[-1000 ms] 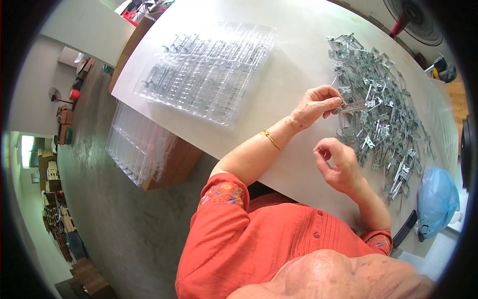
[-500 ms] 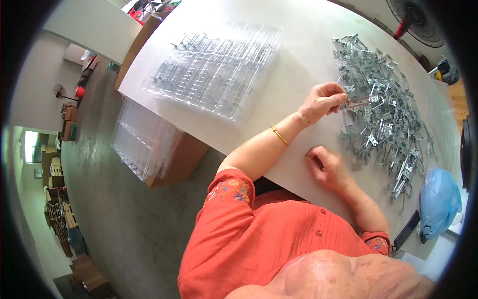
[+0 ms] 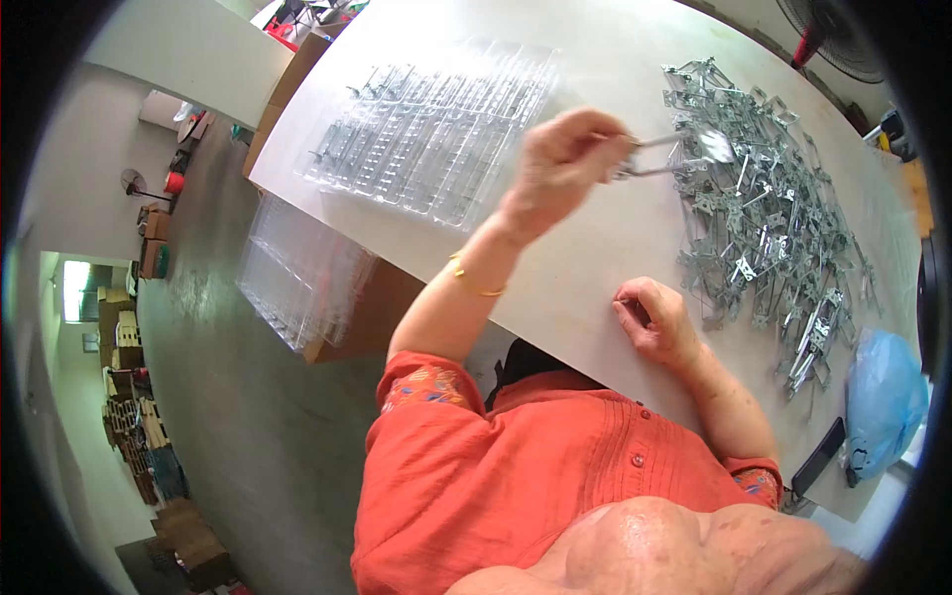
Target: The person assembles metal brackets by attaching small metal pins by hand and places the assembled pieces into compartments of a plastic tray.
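Raised over the table, my left hand (image 3: 570, 164) is closed on one end of a metal part (image 3: 716, 147), blurred by motion. Two thin rods of this part reach right to a bright plate near the metal pile (image 3: 769, 218). My right hand (image 3: 656, 319) is near the table's front edge, its fingers curled together; what they hold, if anything, is hidden. To the left of my left hand, a clear plastic tray (image 3: 421, 134) with rows of slots lies on the white table (image 3: 585, 268). A few metal pieces show at the tray's upper left.
More clear trays (image 3: 302, 273) are stacked on a cardboard box (image 3: 372, 312) beside the table. A blue plastic bag (image 3: 886, 402) and a dark phone-like object (image 3: 819, 456) lie at the right. A fan (image 3: 833, 35) stands beyond the table's far right.
My left hand has moved left and up from the pile, carrying the metal part. My right hand has drawn back slightly from the pile and come down by the table's front edge, fingers curled.
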The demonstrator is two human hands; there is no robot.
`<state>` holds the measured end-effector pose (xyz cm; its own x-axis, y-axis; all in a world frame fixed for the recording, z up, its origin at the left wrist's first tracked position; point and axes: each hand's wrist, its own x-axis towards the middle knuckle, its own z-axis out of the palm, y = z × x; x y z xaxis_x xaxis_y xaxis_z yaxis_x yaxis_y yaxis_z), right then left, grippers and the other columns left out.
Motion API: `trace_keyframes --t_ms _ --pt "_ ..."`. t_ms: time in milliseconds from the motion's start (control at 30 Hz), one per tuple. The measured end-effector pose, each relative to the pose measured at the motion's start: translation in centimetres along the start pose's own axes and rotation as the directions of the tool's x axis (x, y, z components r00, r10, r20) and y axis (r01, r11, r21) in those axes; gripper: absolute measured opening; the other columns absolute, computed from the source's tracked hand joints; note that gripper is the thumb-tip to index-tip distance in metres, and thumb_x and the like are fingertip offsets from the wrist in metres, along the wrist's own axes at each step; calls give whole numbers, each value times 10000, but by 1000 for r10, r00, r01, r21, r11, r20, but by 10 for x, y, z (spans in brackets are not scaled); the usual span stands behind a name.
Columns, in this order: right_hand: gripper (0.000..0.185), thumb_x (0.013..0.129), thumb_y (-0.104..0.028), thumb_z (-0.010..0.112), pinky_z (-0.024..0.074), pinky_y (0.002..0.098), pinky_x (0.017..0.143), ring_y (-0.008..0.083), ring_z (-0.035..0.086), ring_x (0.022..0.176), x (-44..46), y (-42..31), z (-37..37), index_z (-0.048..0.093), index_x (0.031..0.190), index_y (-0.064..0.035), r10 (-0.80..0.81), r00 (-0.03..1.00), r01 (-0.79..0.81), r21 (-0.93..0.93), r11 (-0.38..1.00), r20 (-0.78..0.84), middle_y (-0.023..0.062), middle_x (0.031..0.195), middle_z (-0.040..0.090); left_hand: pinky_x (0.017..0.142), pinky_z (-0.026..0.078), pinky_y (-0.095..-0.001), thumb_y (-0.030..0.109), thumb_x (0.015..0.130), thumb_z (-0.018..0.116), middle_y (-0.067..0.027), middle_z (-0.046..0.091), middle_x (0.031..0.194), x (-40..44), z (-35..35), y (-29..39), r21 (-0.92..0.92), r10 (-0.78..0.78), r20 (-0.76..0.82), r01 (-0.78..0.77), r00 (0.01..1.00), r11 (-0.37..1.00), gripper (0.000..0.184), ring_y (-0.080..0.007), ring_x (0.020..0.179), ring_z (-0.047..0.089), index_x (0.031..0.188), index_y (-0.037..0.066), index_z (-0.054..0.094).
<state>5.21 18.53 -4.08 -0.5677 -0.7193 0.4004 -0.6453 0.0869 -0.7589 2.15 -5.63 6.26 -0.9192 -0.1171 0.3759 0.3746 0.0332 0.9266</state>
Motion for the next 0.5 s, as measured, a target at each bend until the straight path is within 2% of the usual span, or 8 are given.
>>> trace_keyframes --t_ms 100,167,233,300,400,500 --pt "218 846 22 741 530 392 666 309 660 750 0 1 1 593 990 -45 -18 1000 18 11 1000 -16 121 885 655 582 473 -174 76 1006 678 -31 778 965 -16 -56 26 253 86 -182 -38 980 967 88 -25 679 589 1063 43 737" --pt "211 846 20 742 529 389 661 304 658 746 1 0 0 595 983 -46 -15 1000 16 16 1000 -14 121 881 654 568 457 -169 88 1014 671 -45 787 969 -26 -99 39 310 102 -280 -11 955 951 88 -24 660 576 1046 46 741" --pt "203 847 19 741 528 386 655 297 657 738 2 0 0 597 974 -46 -14 1000 14 19 1000 -8 119 877 654 557 431 -166 93 1014 672 -28 771 912 -39 -140 47 429 86 -422 115 902 896 84 -26 651 564 1019 49 743" --pt "197 848 20 739 527 382 651 293 657 734 1 1 0 598 969 -44 2 1000 -2 22 1000 8 119 876 655 573 444 -186 84 982 712 31 671 768 -53 -187 46 513 104 -501 199 859 835 54 -27 657 574 979 44 748" --pt "192 849 22 737 526 378 647 289 656 730 4 1 0 600 968 -42 -17 1000 17 1 1000 -5 118 873 656 569 444 -199 118 976 723 34 663 745 -72 -244 34 651 160 -562 315 811 691 78 -33 650 572 950 51 751" --pt "191 849 24 735 525 376 643 288 654 723 7 -1 0 602 969 -43 -28 1000 27 -20 999 -14 116 868 657 580 463 -235 149 966 726 23 670 734 -84 -271 31 652 107 -622 438 776 619 108 -53 648 584 936 50 759"
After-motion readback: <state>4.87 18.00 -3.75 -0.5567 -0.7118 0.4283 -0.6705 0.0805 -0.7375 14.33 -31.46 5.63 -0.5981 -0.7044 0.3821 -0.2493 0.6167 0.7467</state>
